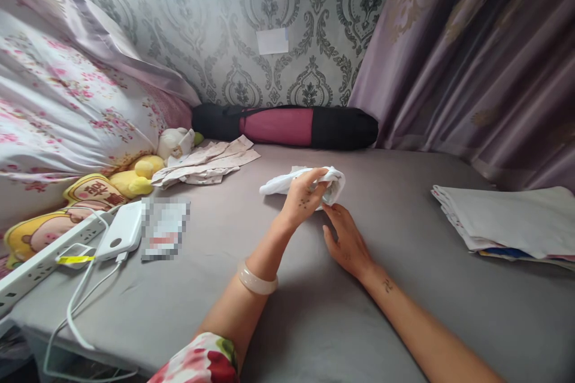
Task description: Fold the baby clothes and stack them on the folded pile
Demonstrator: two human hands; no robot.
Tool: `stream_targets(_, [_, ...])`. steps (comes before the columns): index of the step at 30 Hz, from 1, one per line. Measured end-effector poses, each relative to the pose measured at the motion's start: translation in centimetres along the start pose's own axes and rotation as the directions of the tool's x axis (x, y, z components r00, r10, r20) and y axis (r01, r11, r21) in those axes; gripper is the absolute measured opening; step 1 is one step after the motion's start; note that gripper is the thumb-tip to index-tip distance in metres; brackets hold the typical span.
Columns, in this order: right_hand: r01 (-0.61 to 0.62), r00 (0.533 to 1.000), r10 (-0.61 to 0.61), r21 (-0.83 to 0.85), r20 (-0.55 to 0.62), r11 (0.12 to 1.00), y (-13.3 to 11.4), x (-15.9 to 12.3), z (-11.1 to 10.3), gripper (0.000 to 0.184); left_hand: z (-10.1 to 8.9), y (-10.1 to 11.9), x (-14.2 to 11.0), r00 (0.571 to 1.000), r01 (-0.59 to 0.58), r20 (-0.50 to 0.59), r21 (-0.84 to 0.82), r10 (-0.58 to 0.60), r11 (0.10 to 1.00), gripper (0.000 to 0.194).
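Note:
A small white cloth [287, 182] lies bunched on the grey bed sheet [404, 203] in the middle of the view. My left hand [303, 197], with a pale bangle on its wrist, has its fingers closed over the cloth's right end. Just below and to the right, my right hand [348, 242] rests on the sheet. Its fingers are stretched toward the cloth's lower edge, and whether they touch it I cannot tell.
Folded white fabrics [512, 221] are stacked at the right. Beige crumpled cloth [206, 164] and plush toys [139, 176] lie at the left by a floral quilt [58, 102]. A power bank [121, 230], power strip [40, 260] and cables sit front left. A black-and-pink roll bag [287, 125] lies along the wall.

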State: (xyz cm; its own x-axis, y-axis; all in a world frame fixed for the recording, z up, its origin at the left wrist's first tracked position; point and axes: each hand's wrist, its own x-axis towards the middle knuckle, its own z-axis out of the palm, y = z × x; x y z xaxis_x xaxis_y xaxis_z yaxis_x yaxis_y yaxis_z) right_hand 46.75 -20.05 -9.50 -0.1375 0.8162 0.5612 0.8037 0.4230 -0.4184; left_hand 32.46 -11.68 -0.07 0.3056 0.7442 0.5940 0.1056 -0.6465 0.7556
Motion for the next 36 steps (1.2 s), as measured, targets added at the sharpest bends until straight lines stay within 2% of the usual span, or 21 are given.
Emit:
stream_targets(5, [-0.129,0.992,0.129,-0.038,-0.006,0.991,0.6,-0.3,0.7,0.06,-0.1,-0.4,0.1,0.982,-0.119,-0.103,0.318,0.159,0.94,0.028])
stream_targets(9, [-0.205,0.973,0.203,-0.014,-0.106,0.979,1.1,0.0,0.8,0.057,-0.9,-0.4,0.0,0.946,-0.046,-0.258,0.489,0.195,0.871,0.042])
stream_targets(11, [-0.236,0.954,0.228,-0.018,-0.197,0.972,1.4,0.5,0.1,0.055,-1.2,-0.6,0.0,0.935,-0.026,-0.285,0.537,0.211,0.843,0.047])
stream_targets(15, [-0.287,0.875,0.268,0.014,-0.402,0.958,1.9,1.8,-2.5,0.05,-1.4,-1.1,0.1,0.965,-0.063,-0.18,0.544,0.19,0.836,0.048])
stream_targets(17, [-0.317,0.819,0.319,0.086,-0.477,0.944,1.8,2.4,-4.1,0.048,-1.4,-1.1,0.2,0.984,-0.077,-0.103,0.491,0.146,0.868,0.038])
stream_targets(19, [-0.348,0.771,0.398,0.193,-0.497,0.917,1.6,3.0,-5.9,0.046,-1.5,-1.1,0.4,0.994,-0.081,-0.04,0.402,0.106,0.912,0.024])
stream_targets(21, [-0.38,0.756,0.484,0.307,-0.441,0.873,1.2,3.5,-7.6,0.043,-1.8,-0.9,0.5,0.997,-0.08,0.003,0.283,0.083,0.956,0.014])
stream_targets(22, [-0.392,0.763,0.523,0.371,-0.38,0.842,1.1,3.6,-8.5,0.041,-2.0,-0.8,0.6,0.997,-0.075,0.008,0.221,0.075,0.972,0.011])
stream_targets(24, [-0.411,0.798,0.568,0.509,-0.202,0.757,0.7,3.8,-10.3,0.037,-2.3,-0.5,0.6,0.999,-0.048,-0.016,0.099,0.049,0.994,0.011])
stream_targets(26, [-0.444,0.829,0.56,0.612,0.003,0.655,0.2,3.7,-12.0,0.034,-2.6,-0.1,0.7,0.999,0.01,-0.04,-0.029,-0.011,1.0,0.013])
stream_targets(28, [-0.494,0.828,0.53,0.683,0.182,0.538,-0.3,3.6,-13.5,0.031,-2.9,0.4,0.7,0.995,0.094,-0.007,-0.171,-0.096,0.981,0.017])
stream_targets(30, [-0.55,0.796,0.523,0.726,0.306,0.413,-0.7,3.6,-14.4,0.03,-3.1,0.8,0.7,0.981,0.192,0.078,-0.275,-0.177,0.942,0.023])
stream_targets(33, [-0.685,0.678,0.582,0.673,0.449,0.279,-0.5,3.7,-14.3,0.034,-2.9,0.5,0.5,0.939,0.323,0.217,-0.293,-0.266,0.9,0.026])
stream_targets(35, [-0.77,0.594,0.632,0.578,0.497,0.27,0.5,3.6,-13.3,0.034,-2.3,-0.3,0.1,0.903,0.397,0.279,-0.243,-0.328,0.885,0.026])
stream_targets(36, [-0.785,0.584,0.65,0.543,0.486,0.299,1.3,3.5,-12.6,0.032,-2.0,-0.8,-0.1,0.885,0.429,0.292,-0.217,-0.361,0.877,0.027])
